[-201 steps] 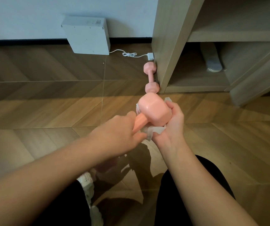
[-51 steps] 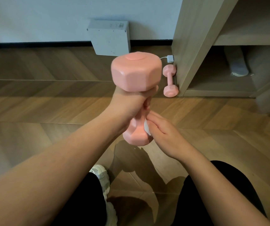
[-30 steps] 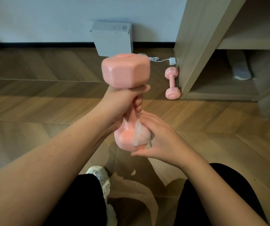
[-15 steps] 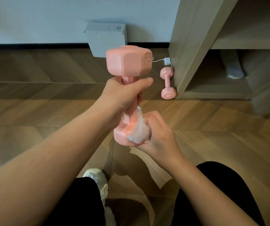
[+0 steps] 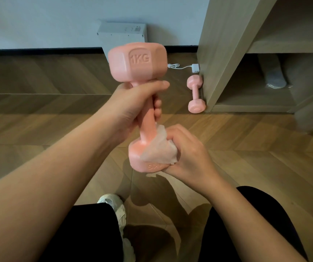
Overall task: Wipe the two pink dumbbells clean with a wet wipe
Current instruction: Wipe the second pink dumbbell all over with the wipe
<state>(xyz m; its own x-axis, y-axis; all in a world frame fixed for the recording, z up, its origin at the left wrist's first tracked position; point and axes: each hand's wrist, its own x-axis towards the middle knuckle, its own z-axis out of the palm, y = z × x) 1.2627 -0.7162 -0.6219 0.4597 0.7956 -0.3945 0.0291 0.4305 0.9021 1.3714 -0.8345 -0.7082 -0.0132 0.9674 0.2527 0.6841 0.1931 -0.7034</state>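
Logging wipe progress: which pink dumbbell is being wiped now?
The pink dumbbell held upright by the left hand; the other pink dumbbell lies untouched on the floor beside the wooden cabinet.

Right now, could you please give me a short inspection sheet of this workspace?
Surface: wooden floor, herringbone boards.
Job's things: held dumbbell upright, marked 1KG; wet wipe on its lower head; second dumbbell lying on the floor beside the shelf unit.
Clutter: white box against the wall.
Grippers: left hand grips the handle; right hand presses the wipe.
Cables: white cable with plug by the shelf unit.
Surroundings: white shoe.
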